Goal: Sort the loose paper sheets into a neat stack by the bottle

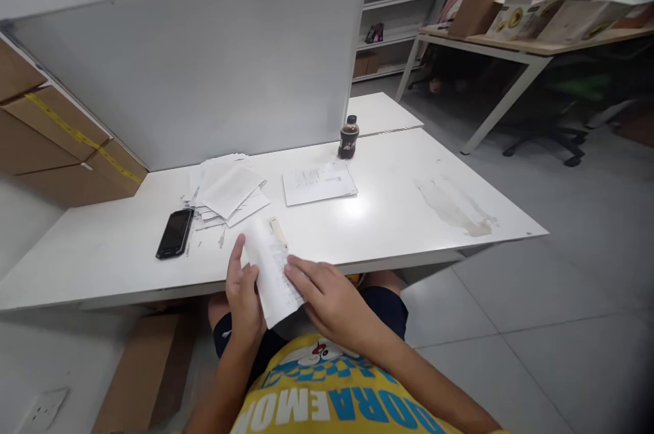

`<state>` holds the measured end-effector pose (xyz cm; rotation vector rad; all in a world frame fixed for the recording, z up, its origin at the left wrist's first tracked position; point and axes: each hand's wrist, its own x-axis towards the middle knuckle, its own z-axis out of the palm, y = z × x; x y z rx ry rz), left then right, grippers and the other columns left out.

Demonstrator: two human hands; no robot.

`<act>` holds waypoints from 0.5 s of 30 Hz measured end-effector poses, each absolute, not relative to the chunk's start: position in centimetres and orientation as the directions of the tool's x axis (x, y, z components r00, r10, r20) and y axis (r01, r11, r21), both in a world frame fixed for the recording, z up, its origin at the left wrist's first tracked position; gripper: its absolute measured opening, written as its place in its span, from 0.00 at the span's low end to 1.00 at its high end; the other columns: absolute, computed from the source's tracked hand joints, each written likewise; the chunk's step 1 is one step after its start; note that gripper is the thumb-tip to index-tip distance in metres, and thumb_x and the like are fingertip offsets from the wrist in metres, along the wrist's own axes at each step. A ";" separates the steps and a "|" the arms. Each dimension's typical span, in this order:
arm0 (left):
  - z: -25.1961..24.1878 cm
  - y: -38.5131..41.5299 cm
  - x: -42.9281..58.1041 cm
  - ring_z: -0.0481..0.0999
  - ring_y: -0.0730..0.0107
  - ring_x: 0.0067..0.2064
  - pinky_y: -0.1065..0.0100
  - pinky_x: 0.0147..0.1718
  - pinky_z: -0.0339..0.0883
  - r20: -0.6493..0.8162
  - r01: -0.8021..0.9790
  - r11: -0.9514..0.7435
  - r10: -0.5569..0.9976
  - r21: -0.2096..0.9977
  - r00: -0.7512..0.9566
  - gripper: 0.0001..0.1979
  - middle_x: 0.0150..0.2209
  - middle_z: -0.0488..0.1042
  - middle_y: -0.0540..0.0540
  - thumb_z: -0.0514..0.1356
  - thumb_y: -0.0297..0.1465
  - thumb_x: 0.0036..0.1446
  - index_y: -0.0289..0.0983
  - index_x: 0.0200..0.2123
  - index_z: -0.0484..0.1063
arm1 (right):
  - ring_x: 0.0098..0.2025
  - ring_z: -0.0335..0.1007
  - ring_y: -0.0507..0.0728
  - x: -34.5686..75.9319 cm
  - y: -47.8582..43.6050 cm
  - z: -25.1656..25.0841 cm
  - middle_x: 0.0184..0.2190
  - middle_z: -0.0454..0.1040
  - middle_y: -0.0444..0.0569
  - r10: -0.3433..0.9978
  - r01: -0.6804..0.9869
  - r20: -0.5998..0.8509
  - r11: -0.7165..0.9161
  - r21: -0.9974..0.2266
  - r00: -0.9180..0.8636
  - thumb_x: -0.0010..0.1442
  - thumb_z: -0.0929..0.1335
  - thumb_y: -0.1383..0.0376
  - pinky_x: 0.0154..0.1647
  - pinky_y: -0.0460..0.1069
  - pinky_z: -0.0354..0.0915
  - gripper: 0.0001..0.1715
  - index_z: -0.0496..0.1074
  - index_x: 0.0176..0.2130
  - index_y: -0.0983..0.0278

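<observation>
A folded white paper slip (270,270) with faint print is held over the near edge of the white table (409,216). My left hand (244,298) grips its left side, thumb raised along the edge. My right hand (327,298) presses on its right side with fingers laid flat across the sheet. A small beige strip (278,231) lies on the table just beyond the slip.
A messy stack of papers (227,192) and a black phone (174,232) lie at the left; a printed sheet (317,183) and a small dark bottle (349,137) sit farther back. A whiteboard (204,59) stands behind. Cardboard boxes (61,141) lean left; another table (536,45) stands right.
</observation>
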<state>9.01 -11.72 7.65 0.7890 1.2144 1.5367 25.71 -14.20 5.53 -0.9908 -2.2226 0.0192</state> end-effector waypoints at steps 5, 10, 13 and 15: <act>10.7 -7.6 10.3 0.79 0.58 0.39 0.61 0.37 0.74 0.098 -0.357 -0.073 0.994 0.931 0.052 0.34 0.37 0.79 0.46 0.63 0.36 0.52 0.43 0.63 0.63 | 0.60 0.66 0.59 27.4 -12.5 8.4 0.57 0.73 0.51 0.478 0.818 0.836 0.572 -0.066 -0.268 0.66 0.62 0.72 0.56 0.55 0.63 0.31 0.59 0.65 0.58; 9.3 1.2 10.7 0.78 0.62 0.38 0.63 0.39 0.72 0.173 -0.266 -0.094 0.942 0.959 0.289 0.34 0.36 0.78 0.46 0.63 0.37 0.54 0.43 0.64 0.61 | 0.64 0.60 0.57 29.4 -5.0 8.1 0.58 0.72 0.46 0.339 0.905 0.917 0.423 0.053 -0.212 0.66 0.62 0.71 0.66 0.56 0.50 0.26 0.66 0.61 0.55; 6.9 8.0 10.4 0.77 0.60 0.46 0.61 0.45 0.70 0.062 -0.066 -0.042 0.935 0.997 0.350 0.33 0.47 0.77 0.42 0.60 0.39 0.55 0.42 0.64 0.61 | 0.67 0.54 0.60 30.1 1.9 4.8 0.63 0.66 0.51 0.557 0.921 0.804 0.387 -0.031 -0.207 0.66 0.60 0.73 0.69 0.61 0.45 0.25 0.69 0.59 0.59; 5.0 11.4 10.0 0.73 0.56 0.55 0.58 0.52 0.66 -0.014 0.212 -0.051 0.956 0.976 0.294 0.33 0.55 0.73 0.39 0.59 0.39 0.54 0.40 0.63 0.61 | 0.68 0.53 0.61 30.3 5.6 1.8 0.64 0.64 0.54 0.743 0.924 0.643 0.354 -0.142 -0.186 0.64 0.59 0.75 0.69 0.64 0.43 0.27 0.69 0.58 0.61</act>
